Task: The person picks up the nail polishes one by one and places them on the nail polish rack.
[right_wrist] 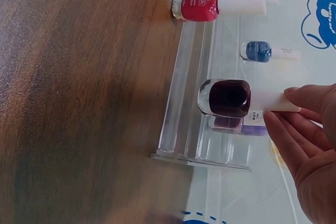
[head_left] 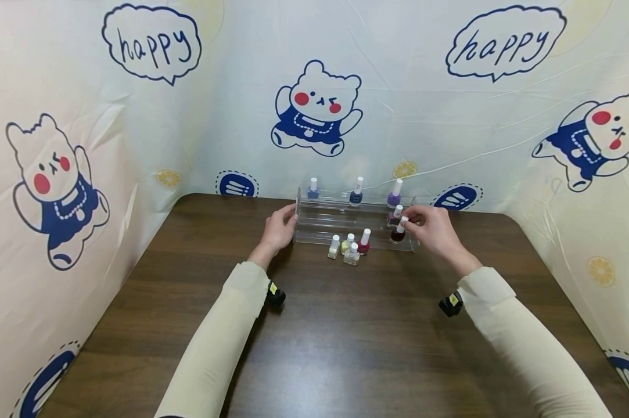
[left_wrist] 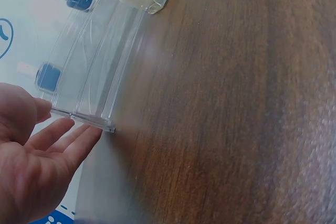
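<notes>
My right hand [head_left: 435, 231] pinches the white cap of a dark red, nearly black nail polish bottle [right_wrist: 229, 98], which it holds upright at the front right of a clear tiered rack [head_left: 340, 219]. Behind it, a dark purple bottle [head_left: 394, 217] stands on the middle tier. Along the top tier are a light blue bottle [head_left: 313, 190], a dark blue bottle [head_left: 356, 194] and a purple bottle [head_left: 394, 198]. My left hand [left_wrist: 39, 163] touches the rack's left end panel with nearly straight fingers.
In front of the rack stand a red bottle [head_left: 363, 246], a yellow bottle [head_left: 346, 246], a pale yellow bottle [head_left: 333, 249] and a clear glittery bottle [head_left: 351, 256]. The brown wooden table [head_left: 335, 337] meets a printed cloth [head_left: 230, 116] at the back and sides.
</notes>
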`<state>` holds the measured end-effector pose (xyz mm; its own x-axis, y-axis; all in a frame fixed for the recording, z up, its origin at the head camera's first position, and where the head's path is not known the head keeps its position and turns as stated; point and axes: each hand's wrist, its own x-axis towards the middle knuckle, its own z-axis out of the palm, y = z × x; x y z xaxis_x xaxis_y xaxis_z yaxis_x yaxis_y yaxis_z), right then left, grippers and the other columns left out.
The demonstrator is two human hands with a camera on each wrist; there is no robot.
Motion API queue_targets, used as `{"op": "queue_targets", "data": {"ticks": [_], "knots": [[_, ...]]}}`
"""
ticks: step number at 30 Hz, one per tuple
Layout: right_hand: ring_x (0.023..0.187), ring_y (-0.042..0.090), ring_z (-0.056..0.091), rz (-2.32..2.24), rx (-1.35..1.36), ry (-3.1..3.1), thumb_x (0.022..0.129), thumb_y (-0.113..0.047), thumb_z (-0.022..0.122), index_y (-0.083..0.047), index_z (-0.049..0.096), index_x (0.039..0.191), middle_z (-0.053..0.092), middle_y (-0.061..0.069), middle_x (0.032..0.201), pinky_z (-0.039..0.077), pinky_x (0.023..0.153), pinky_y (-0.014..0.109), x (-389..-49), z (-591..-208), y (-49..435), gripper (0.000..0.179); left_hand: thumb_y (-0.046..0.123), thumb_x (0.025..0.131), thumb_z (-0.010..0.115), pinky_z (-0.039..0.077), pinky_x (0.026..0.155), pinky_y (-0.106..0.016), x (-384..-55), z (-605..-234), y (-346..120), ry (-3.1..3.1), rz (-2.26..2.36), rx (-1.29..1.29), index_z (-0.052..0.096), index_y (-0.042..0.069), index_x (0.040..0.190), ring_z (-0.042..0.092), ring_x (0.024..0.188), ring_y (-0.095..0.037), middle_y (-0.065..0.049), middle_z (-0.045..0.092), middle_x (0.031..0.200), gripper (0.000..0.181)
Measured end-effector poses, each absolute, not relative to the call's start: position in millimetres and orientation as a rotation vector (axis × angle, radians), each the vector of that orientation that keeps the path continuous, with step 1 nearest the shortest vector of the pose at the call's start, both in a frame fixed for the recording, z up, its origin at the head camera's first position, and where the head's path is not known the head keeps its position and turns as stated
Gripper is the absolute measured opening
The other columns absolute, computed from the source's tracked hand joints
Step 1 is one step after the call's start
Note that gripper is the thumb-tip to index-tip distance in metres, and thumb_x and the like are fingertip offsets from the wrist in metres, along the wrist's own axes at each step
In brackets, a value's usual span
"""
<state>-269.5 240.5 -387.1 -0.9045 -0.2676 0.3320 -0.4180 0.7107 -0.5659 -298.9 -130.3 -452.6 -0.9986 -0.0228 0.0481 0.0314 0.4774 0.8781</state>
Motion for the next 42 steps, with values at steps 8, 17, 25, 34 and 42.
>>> {"op": "queue_targets", "data": {"ticks": [8,17,25,34,42], "knots": [[0.085,0.029,0.072,0.973,0.528,-2.696,0.094,-0.003,0.073,0.002,0.074,0.102,0.075,0.016,0.094,0.06,0.073,0.047,-273,-391,240,0.009,0.015,0.108,0.051,0.042,0.115,-0.045,-298,-452,-130,-2.645,-1.567,-0.031,0.052,0.012,0.151,0.055,0.134,-0.03,-0.015,0.06,0.144,0.043],[0.084,0.03,0.073,0.98,0.526,-2.699,0.094,-0.002,0.072,0.002,0.074,0.1,0.075,0.016,0.093,0.06,0.073,0.049,-276,-399,242,0.008,0.013,0.108,0.051,0.043,0.113,-0.046,-297,-453,-130,-2.644,-1.563,-0.041,0.051,0.011,0.151,0.057,0.131,-0.032,-0.016,0.06,0.144,0.043],[0.084,0.03,0.072,0.967,0.53,-2.698,0.094,-0.003,0.073,0.001,0.074,0.1,0.075,0.015,0.094,0.06,0.071,0.047,-277,-402,242,0.008,0.014,0.108,0.051,0.044,0.113,-0.045,-298,-453,-129,-2.645,-1.571,-0.033,0.052,0.012,0.15,0.058,0.131,-0.031,-0.016,0.06,0.144,0.042],[0.086,0.03,0.072,0.978,0.493,-2.734,0.095,-0.005,0.072,0.002,0.074,0.102,0.075,0.016,0.095,0.06,0.072,0.047,-279,-406,242,0.01,0.014,0.108,0.051,0.043,0.113,-0.045,-298,-453,-130,-2.646,-1.575,-0.035,0.052,0.012,0.151,0.057,0.132,-0.031,-0.016,0.06,0.144,0.043],[0.089,0.031,0.072,1.011,0.454,-2.737,0.096,-0.006,0.071,0.0,0.073,0.102,0.074,0.016,0.097,0.06,0.074,0.049,-282,-408,241,0.009,0.014,0.108,0.051,0.043,0.113,-0.047,-300,-453,-130,-2.636,-1.591,-0.032,0.051,0.012,0.151,0.055,0.134,-0.032,-0.016,0.059,0.145,0.043]]}}
